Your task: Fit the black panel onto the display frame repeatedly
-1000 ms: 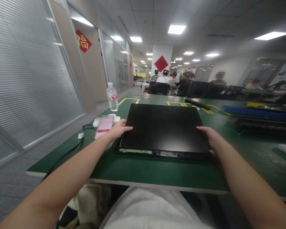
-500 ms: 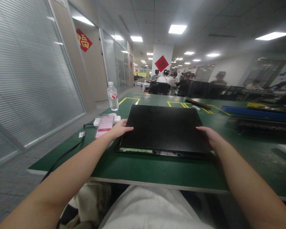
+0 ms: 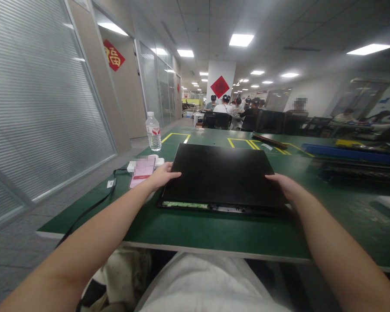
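A black flat display panel (image 3: 219, 173) lies over a dark frame on the green table (image 3: 195, 232). Along its near edge a green circuit board strip (image 3: 185, 204) shows, with dark metal parts beside it. My left hand (image 3: 164, 174) grips the panel's left edge, thumb on top and fingers curled at the side. On the right edge my right hand (image 3: 284, 185) holds the panel the same way, thumb on the black face; its other fingers are mostly hidden below the edge.
A water bottle (image 3: 154, 132) stands at the back left. A phone (image 3: 143, 171) rests near my left wrist, by a white power strip with a black cable (image 3: 87, 211). A dark bar (image 3: 269, 141) and stacked long parts (image 3: 351, 167) lie to the right. People sit farther back.
Both hands keep their hold on the panel's sides. The panel's near right part and my right hand have shifted very slightly to the left.
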### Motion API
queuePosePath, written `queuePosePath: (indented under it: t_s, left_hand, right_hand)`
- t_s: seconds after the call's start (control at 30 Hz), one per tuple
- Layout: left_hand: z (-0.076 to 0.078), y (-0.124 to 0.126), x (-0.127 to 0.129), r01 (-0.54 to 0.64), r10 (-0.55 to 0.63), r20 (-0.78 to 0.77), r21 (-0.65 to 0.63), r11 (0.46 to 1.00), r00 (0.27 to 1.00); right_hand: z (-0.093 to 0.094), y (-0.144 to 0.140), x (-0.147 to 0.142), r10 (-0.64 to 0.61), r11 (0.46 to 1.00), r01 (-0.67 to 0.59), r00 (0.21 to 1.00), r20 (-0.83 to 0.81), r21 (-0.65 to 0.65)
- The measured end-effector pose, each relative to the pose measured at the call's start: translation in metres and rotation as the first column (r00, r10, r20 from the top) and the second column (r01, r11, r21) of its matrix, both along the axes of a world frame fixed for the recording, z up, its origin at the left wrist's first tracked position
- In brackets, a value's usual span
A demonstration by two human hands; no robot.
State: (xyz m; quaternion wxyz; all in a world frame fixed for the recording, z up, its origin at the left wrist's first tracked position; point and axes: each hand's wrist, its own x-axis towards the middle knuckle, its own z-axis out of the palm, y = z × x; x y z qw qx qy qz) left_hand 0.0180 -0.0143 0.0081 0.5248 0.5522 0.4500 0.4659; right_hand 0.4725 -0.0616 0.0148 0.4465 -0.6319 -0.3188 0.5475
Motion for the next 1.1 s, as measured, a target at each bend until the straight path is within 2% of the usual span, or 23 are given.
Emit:
queuePosePath:
  t_s: [0.13, 0.43, 1.1]
  left_hand:
    - [-0.0011, 0.0009, 0.0004, 0.01, -0.009, -0.028, 0.03, 0.999, 1.0]
    - [-0.0031, 0.0013, 0.0013, 0.032, -0.031, -0.036, 0.037, 0.999, 0.999]
    - [-0.0033, 0.0013, 0.0004, 0.037, -0.036, -0.042, 0.033, 0.999, 0.998]
  right_hand:
    - [0.0033, -0.0031, -0.0029, -0.006, 0.997, 0.003, 0.999, 0.043, 0.077]
    - [0.0036, -0.0036, -0.0014, 0.027, 0.998, -0.027, 1.0, -0.004, 0.06]
    - [0.0008, -0.0014, 0.0004, 0.014, 0.998, -0.016, 0.999, 0.034, 0.06]
